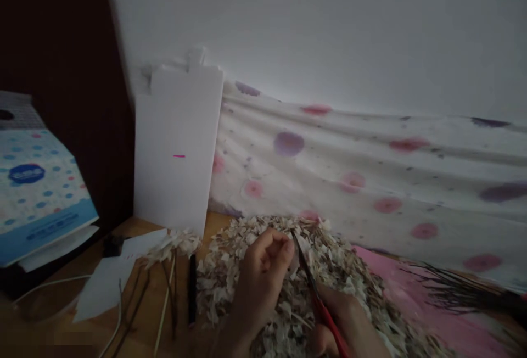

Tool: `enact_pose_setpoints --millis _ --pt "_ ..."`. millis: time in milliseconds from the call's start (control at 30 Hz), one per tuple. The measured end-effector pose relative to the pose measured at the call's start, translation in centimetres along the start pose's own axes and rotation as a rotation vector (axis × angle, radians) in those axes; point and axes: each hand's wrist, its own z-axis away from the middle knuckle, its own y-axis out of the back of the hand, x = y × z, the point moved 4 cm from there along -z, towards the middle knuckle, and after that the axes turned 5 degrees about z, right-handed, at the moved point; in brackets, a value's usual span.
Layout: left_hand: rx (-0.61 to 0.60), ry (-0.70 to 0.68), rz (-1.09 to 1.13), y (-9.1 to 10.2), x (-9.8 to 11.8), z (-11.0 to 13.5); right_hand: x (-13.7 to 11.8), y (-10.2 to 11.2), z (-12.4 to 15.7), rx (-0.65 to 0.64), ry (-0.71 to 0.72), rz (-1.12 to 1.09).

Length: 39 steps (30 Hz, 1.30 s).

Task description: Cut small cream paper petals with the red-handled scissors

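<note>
My left hand [267, 270] is closed in a pinch above a big heap of pale, dry petal-like flakes [222, 275]. A small whitish petal [295, 262] shows at its fingertips, close to the scissor blades. My right hand [346, 314] grips red-handled scissors [315, 295], their dark blades pointing up and away beside the left fingertips. The blades look close together; how far apart they are I cannot tell. Part of the right fingers is hidden behind the handles.
Left of the heap lie several thin stems [142, 297], a black stick-like object [192, 289] and white paper [107, 281]. White boards [177, 127] stand behind, a blue-and-white box [41, 182] at far left. Dark twigs [461, 289] rest over a pink sheet [411, 297] at right; flowered cloth [317, 166] covers the wall.
</note>
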Motion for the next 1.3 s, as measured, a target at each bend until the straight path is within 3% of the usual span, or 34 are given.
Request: enact_pose_setpoints --millis 133,200,333,600,700,900,1033,1300 --pt "0.002 0.038 0.135 -0.2 0.0 0.0 0.1 0.9 -0.2 0.125 0.061 -0.002" --pt "0.002 0.067 0.194 -0.3 -0.2 0.0 0.7 1.0 -0.3 0.207 0.014 -0.065" --pt "0.045 0.084 0.11 -0.4 -0.6 0.1 1.6 1.1 -0.4 0.35 -0.087 -0.245" --pt "-0.079 0.069 0.024 -1.5 -1.3 0.4 0.7 1.4 -0.8 0.37 -0.071 -0.48" --pt "-0.105 0.135 0.051 -1.5 -1.8 0.5 0.6 1.3 -1.0 0.298 -0.091 -0.573" --pt "-0.4 0.235 0.18 -1.8 -1.3 0.8 0.7 0.7 -1.1 0.114 -0.047 -0.851" --pt "-0.486 0.258 0.185 -2.1 -0.8 1.0 0.8 0.4 -1.2 -0.011 -0.085 -0.905" --pt "-0.458 0.32 0.362 -2.6 -1.1 1.1 1.0 -0.3 -1.1 -0.132 -0.139 -0.964"
